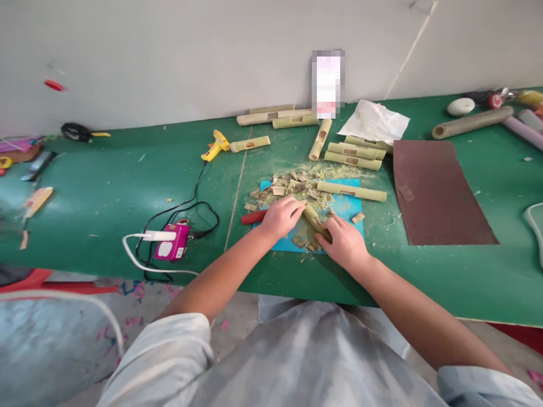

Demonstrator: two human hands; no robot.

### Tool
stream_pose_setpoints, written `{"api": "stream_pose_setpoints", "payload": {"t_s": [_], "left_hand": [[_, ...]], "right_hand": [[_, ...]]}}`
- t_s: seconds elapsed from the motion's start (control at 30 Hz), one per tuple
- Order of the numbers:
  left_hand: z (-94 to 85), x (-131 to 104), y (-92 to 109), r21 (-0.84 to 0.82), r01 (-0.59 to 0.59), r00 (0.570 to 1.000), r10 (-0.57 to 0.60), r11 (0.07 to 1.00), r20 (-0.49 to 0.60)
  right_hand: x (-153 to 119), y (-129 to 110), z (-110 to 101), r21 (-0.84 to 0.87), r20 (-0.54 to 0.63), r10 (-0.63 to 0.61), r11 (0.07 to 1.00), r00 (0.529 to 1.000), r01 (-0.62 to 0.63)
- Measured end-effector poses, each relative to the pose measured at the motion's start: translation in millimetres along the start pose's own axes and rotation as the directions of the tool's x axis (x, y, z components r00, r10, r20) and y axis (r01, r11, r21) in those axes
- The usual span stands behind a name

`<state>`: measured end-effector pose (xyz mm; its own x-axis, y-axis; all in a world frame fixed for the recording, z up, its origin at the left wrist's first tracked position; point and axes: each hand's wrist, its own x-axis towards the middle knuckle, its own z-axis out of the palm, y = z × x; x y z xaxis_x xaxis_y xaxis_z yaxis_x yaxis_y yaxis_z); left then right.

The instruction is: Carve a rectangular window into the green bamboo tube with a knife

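A short bamboo tube (313,215) lies slanted between my hands over a blue mat (351,217). My left hand (283,217) has its fingers closed at the tube's far end. My right hand (344,242) grips the near end, with thumb and fingers around it. A red handle (253,217) sticks out to the left from beneath my left wrist; the rest of that tool is hidden. Cut bamboo chips (278,191) and shavings are heaped beyond my left hand. Another notched bamboo tube (352,191) rests across the mat's far side.
More notched bamboo tubes (354,151) lie toward the wall, near a white paper (373,121) and a propped phone (328,85). A brown sheet (441,195) is at right. Leftward are a yellow glue gun (216,146) and a purple power block (172,242) with cables.
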<state>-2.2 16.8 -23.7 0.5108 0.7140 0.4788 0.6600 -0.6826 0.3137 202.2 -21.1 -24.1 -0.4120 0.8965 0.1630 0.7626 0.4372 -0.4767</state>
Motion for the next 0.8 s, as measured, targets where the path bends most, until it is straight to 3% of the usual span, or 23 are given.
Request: {"api": "stream_pose_setpoints", "payload": {"t_s": [0.8], "left_hand": [[-2.1,2.0,-4.1,-0.011,-0.02,1.0,0.02,1.0,0.019]], "right_hand": [[-0.5,-0.9,-2.7,0.001,0.004,-0.012,1.0,1.0,0.012]]}}
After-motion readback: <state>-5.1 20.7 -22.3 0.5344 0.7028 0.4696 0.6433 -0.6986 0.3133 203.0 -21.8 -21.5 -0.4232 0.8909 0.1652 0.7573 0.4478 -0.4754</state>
